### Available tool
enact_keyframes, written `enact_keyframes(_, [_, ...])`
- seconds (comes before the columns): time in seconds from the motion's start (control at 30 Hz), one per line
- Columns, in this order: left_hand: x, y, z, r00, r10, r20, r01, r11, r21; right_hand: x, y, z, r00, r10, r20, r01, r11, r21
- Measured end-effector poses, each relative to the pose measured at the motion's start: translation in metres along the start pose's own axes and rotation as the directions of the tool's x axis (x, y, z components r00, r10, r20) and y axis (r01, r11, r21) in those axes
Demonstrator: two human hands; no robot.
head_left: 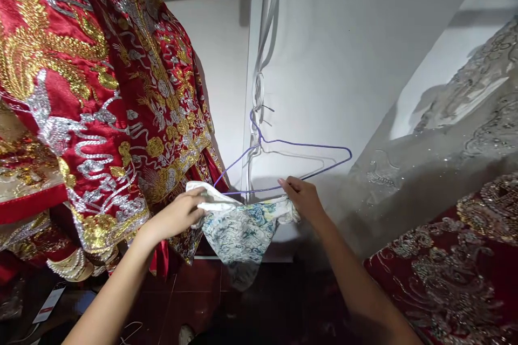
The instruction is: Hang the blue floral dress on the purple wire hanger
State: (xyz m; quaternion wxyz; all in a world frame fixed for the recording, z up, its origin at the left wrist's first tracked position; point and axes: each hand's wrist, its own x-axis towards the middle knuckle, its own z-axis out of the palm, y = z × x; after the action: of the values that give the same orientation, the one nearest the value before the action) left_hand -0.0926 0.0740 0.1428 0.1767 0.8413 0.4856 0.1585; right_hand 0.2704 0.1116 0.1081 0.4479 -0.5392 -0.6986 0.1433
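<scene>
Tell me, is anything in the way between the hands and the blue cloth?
No, nothing visible is in the way. The left hand and the right hand each grip a top corner of the blue cloth, right by the bottom wire of the purple hanger.

Place: garment storeroom or dress-hire shop, ceremonial wear (which of the two cannot be told).
Evidence: red robe [101, 91] with heavy gold and silver embroidery, hanging at left; pale beaded lace gown [465, 118] at right; dark red beaded garment [445, 269] below it; purple wire hanger [307, 145] hung from white cords [265, 27] on a bare white wall [343, 38], a blue-patterned cloth [243, 232] against it; paper tag [48, 304] on the dark red tiled floor [194, 296].
</scene>
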Motion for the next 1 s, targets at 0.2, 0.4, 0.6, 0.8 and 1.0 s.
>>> enact_keyframes(0.2, [0.035, 0.000, 0.003, 0.992, -0.123, -0.036, 0.122, 0.992, -0.028, -0.001, -0.008, -0.007, 0.999, 0.024, -0.027, -0.028, 0.992, -0.124])
enact_keyframes(0.4, [0.034, 0.013, 0.010, 0.987, -0.159, 0.031, 0.161, 0.984, -0.078, -0.007, -0.003, -0.010, 0.999, -0.032, 0.027, 0.034, 0.996, -0.076])
enact_keyframes(0.6, [0.046, 0.045, 0.009, 0.911, 0.038, -0.411, -0.170, 0.941, -0.291, -0.022, -0.029, -0.023, 0.958, -0.098, 0.270, 0.036, 0.974, 0.224])
enact_keyframes(0.8, [0.044, 0.043, -0.004, 0.889, 0.052, -0.455, -0.203, 0.935, -0.290, -0.040, -0.019, -0.045, 0.950, -0.099, 0.297, 0.148, 0.978, -0.146])
enact_keyframes(1.0, [0.047, 0.047, -0.019, 0.894, -0.058, -0.444, -0.169, 0.874, -0.455, -0.006, 0.029, -0.056, 0.960, -0.011, -0.279, -0.042, 0.982, -0.184])
